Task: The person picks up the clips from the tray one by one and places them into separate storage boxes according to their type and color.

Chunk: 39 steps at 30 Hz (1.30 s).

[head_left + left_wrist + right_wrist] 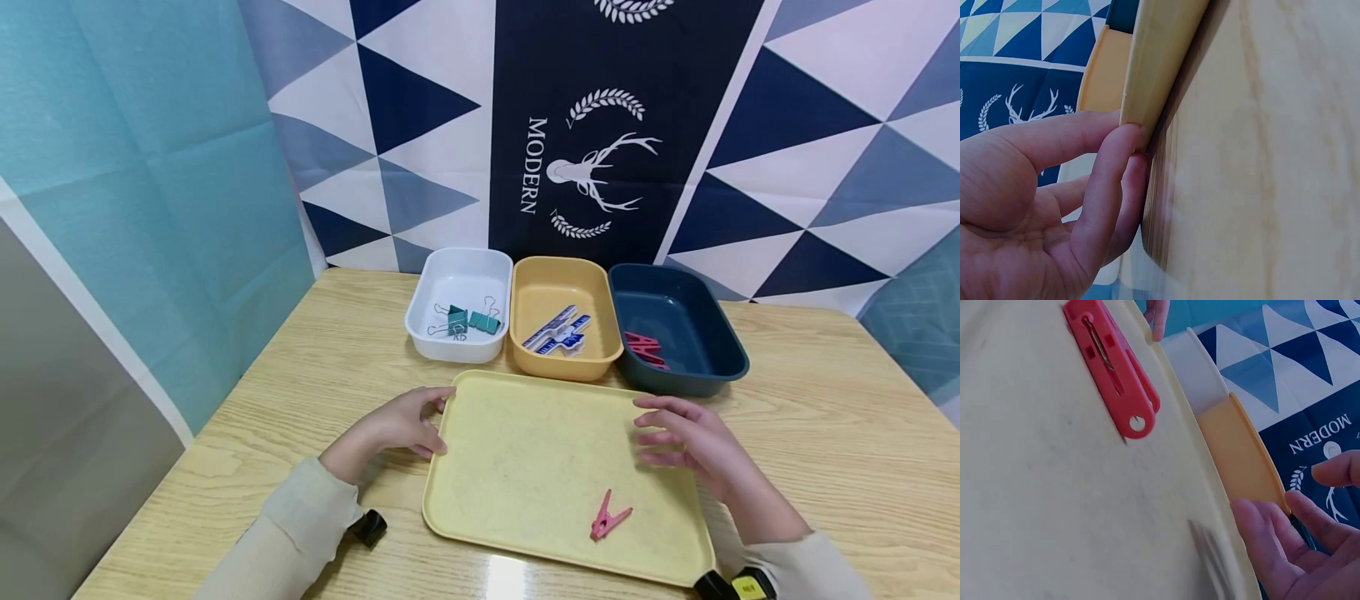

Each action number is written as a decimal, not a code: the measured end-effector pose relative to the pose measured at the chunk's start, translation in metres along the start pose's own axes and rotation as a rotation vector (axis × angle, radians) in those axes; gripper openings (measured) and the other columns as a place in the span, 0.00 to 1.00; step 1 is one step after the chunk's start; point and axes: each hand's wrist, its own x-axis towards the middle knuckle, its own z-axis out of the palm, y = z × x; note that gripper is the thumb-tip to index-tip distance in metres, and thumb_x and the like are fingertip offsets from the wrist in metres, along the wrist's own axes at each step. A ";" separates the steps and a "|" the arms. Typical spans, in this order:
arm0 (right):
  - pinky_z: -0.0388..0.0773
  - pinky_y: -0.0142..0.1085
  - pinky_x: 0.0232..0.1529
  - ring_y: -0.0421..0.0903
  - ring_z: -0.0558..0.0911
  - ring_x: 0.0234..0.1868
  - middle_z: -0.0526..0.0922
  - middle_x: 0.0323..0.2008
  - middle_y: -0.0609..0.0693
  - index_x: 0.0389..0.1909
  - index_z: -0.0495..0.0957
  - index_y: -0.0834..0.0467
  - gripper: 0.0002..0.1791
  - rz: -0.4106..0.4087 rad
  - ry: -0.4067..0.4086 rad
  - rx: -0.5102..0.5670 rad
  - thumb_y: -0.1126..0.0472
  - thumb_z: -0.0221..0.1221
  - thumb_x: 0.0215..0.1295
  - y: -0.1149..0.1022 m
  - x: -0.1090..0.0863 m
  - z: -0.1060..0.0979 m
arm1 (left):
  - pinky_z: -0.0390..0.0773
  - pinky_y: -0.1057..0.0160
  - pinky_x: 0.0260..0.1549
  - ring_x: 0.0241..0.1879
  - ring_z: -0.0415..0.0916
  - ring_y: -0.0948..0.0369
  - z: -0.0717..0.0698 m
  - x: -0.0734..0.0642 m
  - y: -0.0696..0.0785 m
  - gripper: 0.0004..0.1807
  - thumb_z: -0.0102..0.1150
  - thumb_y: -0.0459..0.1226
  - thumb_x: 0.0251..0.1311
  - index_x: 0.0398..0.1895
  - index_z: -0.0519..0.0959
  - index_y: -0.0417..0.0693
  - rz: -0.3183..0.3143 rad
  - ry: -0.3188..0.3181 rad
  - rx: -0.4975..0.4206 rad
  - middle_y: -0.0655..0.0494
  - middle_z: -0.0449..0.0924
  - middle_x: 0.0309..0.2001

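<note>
A pale yellow tray [540, 450] lies on the table in the head view. At its left edge, my left hand [405, 421] pinches the rim with curled fingers; the left wrist view shows fingertips [1129, 132] against the rim's outer side. Over the tray's right edge is my right hand [693, 437], fingers relaxed and apart, holding nothing. One pink clothespin [609, 517] rests near the tray's front right, and it appears large and red-pink in the right wrist view. Whether the right hand touches the tray is unclear.
Behind the tray stand three bins side by side: a white bin [459, 260] with green binder clips [483, 322], a yellow-orange bin [558, 275] with blue-and-white clips [558, 333], and a dark blue bin [678, 292] with pink clothespins [645, 348]. A patterned cloth [427, 108] hangs behind.
</note>
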 end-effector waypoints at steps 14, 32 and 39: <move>0.82 0.46 0.40 0.48 0.80 0.39 0.79 0.42 0.51 0.53 0.74 0.59 0.15 0.053 -0.213 -0.052 0.59 0.52 0.68 0.011 -0.001 -0.001 | 0.84 0.60 0.26 0.25 0.71 0.59 0.000 0.001 -0.002 0.46 0.64 0.18 0.42 0.69 0.59 0.41 0.007 0.008 0.009 0.47 0.63 0.49; 0.78 0.32 0.38 0.52 0.77 0.42 0.75 0.48 0.64 0.55 0.71 0.69 0.27 -0.123 -0.637 -0.288 0.71 0.65 0.51 0.025 0.000 -0.001 | 0.84 0.60 0.26 0.25 0.72 0.59 0.001 0.000 0.000 0.46 0.64 0.18 0.43 0.69 0.59 0.41 -0.001 0.013 0.003 0.47 0.62 0.49; 0.74 0.28 0.27 0.48 0.76 0.36 0.77 0.36 0.63 0.50 0.76 0.67 0.26 -0.256 -0.686 -0.372 0.70 0.68 0.47 0.028 -0.001 0.010 | 0.84 0.60 0.26 0.26 0.72 0.59 0.002 -0.001 0.000 0.45 0.64 0.18 0.43 0.69 0.59 0.40 0.006 0.014 0.006 0.46 0.63 0.50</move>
